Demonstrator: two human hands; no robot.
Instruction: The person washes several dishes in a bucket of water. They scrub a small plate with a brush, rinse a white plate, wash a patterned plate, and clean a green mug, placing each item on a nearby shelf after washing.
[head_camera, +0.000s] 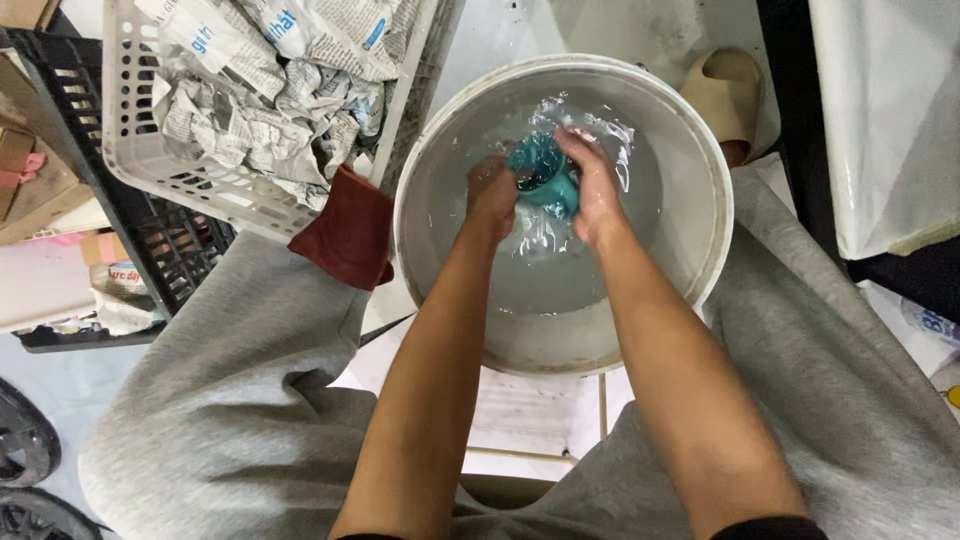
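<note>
Head view, one picture. Item: round white basin (690, 140), part filled with water, set on the floor between the person's knees. Item: small teal cup (545, 175), in the water near the far side of the basin, held between both hands. Left hand (492, 195): grip closed on the cup's left side, fingers curled over its rim. Right hand (593, 190): grip wrapped over the cup's right side and top, wet, water splashing around it. Both forearms reach in from the lower edge. Item: grey trousers (230, 390), covering both knees on either side of the basin. Item: pale plastic crate (135, 130), upper left, just beside the basin, filled with crumpled newspaper (260, 100). Item: dark red cloth (348, 232), hanging at the crate's near corner, touching the left knee. Item: beige slipper (725, 95), beyond the basin, upper right.
</note>
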